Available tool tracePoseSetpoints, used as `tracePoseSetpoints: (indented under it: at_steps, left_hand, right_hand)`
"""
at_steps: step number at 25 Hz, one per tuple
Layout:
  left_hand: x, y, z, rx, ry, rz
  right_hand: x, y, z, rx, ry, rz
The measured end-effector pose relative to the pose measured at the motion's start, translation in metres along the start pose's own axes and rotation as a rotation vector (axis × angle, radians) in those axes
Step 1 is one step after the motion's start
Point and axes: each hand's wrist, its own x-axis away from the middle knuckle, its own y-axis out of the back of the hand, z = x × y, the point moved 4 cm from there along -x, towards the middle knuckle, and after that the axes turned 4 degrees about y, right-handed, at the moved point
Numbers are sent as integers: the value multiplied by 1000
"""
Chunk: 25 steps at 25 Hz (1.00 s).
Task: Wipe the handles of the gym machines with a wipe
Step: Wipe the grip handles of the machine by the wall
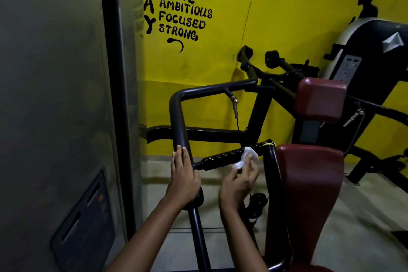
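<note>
A black ribbed handle grip (223,157) runs across the machine's dark tubular frame (176,117), rising toward a yellow band at its right end. My right hand (239,180) pinches a small white wipe (248,157) and holds it against the right part of this grip. My left hand (184,174) lies on the upright frame tube just left of the grip, fingers straight up along the bar and thumb at its side. Both hands are in the lower middle of the head view.
Dark red pads (309,185) of the seat stand close on the right. A grey weight-stack cover (55,117) fills the left. Behind are a yellow wall (287,6) with black lettering, another machine (364,55) at far right, and pale floor (364,216) below.
</note>
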Motion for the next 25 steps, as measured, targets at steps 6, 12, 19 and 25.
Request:
tracePoseSetpoints:
  at_steps: [6, 12, 19, 25]
  left_hand:
    - [1, 3, -2, -2, 8, 6]
    - [2, 3, -3, -7, -9, 4]
    - [2, 1, -3, -35, -26, -6]
    - [2, 1, -3, -43, -8, -1]
  right_hand:
    - [-17, -6, 2, 70, -93, 71]
    - [-32, -3, 4, 59, -120, 2]
    - [-2, -11, -5, -52, -323, 16]
    - [16, -16, 1, -156, -433, 195]
